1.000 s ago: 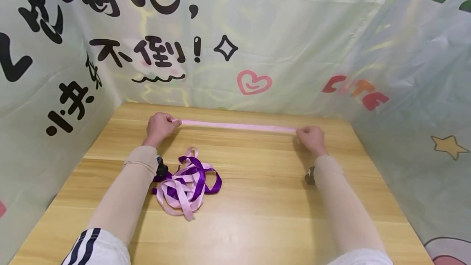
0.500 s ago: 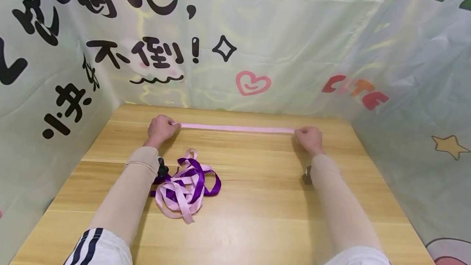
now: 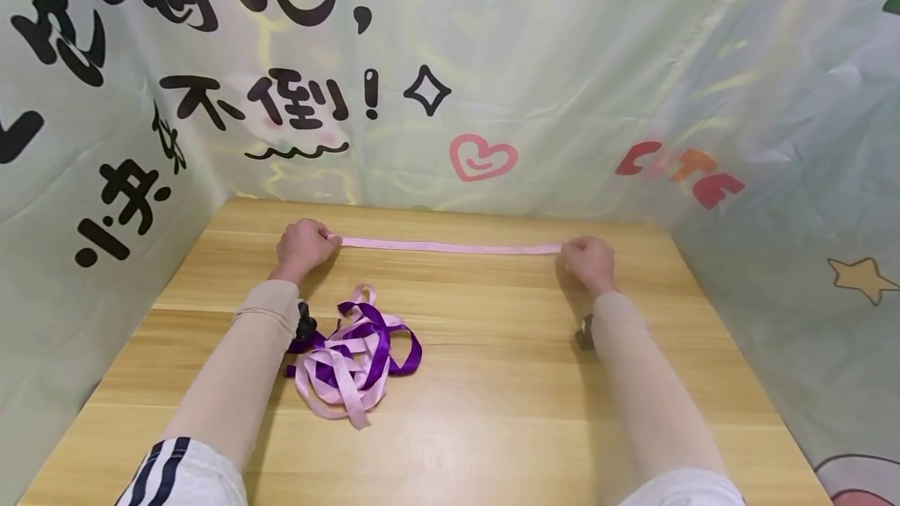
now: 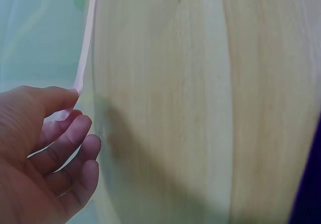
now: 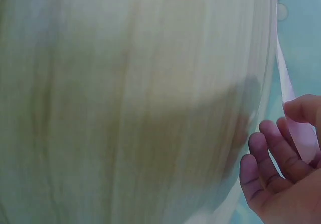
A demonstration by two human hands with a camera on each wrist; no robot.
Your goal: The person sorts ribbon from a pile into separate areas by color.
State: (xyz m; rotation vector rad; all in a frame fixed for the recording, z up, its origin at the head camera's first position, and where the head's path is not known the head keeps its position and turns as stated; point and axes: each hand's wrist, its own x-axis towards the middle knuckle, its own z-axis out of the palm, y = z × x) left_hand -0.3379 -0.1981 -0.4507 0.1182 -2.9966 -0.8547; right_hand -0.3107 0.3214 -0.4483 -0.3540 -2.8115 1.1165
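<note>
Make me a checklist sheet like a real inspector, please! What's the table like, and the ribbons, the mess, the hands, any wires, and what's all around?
Surface: tabletop, light wood grain, with arm shadows on it.
Job's things: pink ribbon, stretched nearly straight between both hands.
Clutter: ribbon pile, pink and purple, loosely tangled beside the left forearm.
Hands: left hand pinches one end of the pink ribbon; right hand pinches near the other.
Cables: nothing seen.
Surroundings: pale backdrop behind and at both sides, printed with black writing, a pink heart and a yellow star.
</note>
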